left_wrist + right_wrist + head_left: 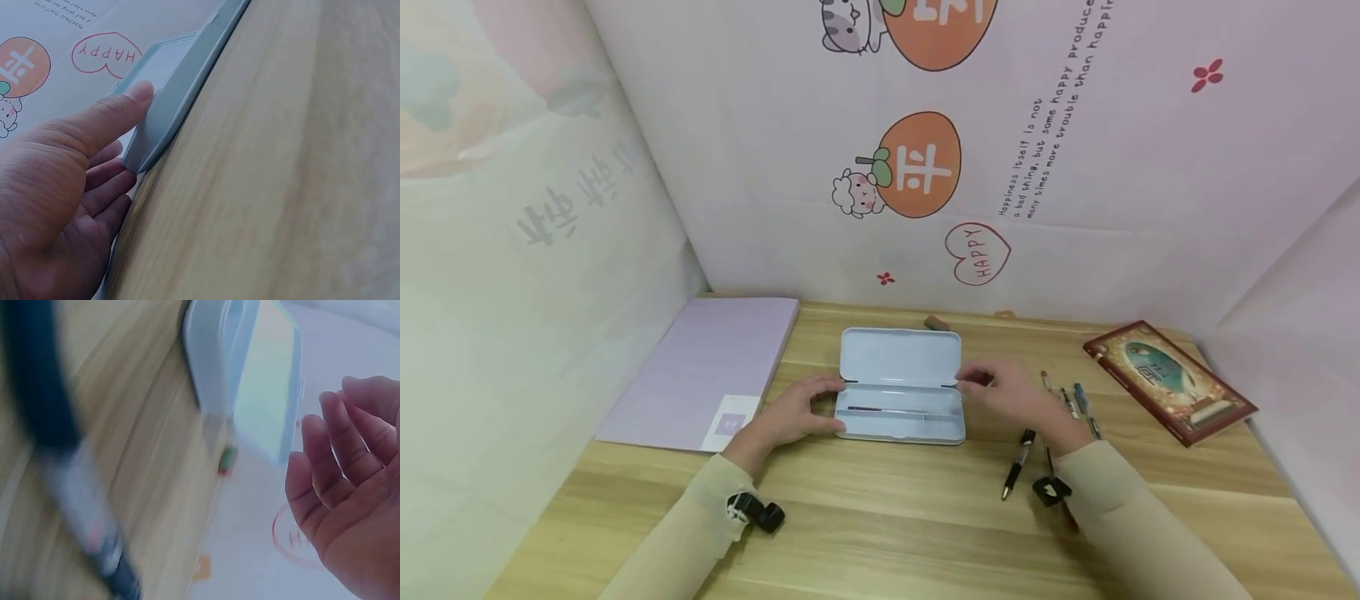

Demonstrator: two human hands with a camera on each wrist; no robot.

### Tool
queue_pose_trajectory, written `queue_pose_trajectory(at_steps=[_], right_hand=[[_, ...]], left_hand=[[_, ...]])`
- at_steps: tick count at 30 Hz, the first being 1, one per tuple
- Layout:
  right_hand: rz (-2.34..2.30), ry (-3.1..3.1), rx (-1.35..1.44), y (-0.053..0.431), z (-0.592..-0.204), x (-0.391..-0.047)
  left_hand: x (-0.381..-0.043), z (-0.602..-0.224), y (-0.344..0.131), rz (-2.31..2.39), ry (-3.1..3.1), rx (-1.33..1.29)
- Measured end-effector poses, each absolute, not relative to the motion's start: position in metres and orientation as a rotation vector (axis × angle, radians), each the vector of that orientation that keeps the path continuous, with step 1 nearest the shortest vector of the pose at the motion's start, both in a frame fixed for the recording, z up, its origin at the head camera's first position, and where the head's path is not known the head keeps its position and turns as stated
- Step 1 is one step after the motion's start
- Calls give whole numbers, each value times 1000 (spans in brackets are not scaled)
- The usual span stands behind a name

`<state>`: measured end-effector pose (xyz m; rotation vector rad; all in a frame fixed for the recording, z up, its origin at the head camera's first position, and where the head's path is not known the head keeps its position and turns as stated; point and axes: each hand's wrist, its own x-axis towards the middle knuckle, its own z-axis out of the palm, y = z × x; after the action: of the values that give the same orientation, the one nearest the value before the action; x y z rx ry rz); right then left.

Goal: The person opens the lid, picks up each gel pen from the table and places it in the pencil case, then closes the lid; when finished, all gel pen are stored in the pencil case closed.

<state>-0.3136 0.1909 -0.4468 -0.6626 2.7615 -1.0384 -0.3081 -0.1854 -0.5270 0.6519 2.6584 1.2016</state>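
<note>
A pale blue pencil case [899, 427] lies with its lid [899, 357] raised at the back. Inside it is a slim, dark-ended writing tool [865, 409], lying lengthwise. My left hand [797, 412] grips the case's left end; in the left wrist view the thumb [140, 92] is on the near side, with the other fingers behind and below the edge. Around the right hinge corner is my right hand [1011, 392], holding nothing. Seen from the right wrist, its fingers [312, 450] are loosely bent beside the lid.
Several pens [1086, 408] lie right of the case, partly behind the right forearm, with a black pen [1019, 462] closer to me. A brown-edged book [1172, 383] sits at far right, a lilac folder [715, 358] at left. A small eraser-like block [937, 322] lies behind the lid.
</note>
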Motion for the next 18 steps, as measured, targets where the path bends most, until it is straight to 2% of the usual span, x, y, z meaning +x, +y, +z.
queue_pose_trajectory(at_steps=[6, 13, 18], right_hand=[[-1015, 2891, -557, 248, -455, -308], [-925, 3016, -315, 319, -463, -280], [-751, 3079, -180, 346, -469, -264]], left_hand=[[-308, -529, -185, 1234, 2661, 678], [-308, -533, -184, 1275, 2650, 686], [-309, -533, -187, 1257, 2660, 670]])
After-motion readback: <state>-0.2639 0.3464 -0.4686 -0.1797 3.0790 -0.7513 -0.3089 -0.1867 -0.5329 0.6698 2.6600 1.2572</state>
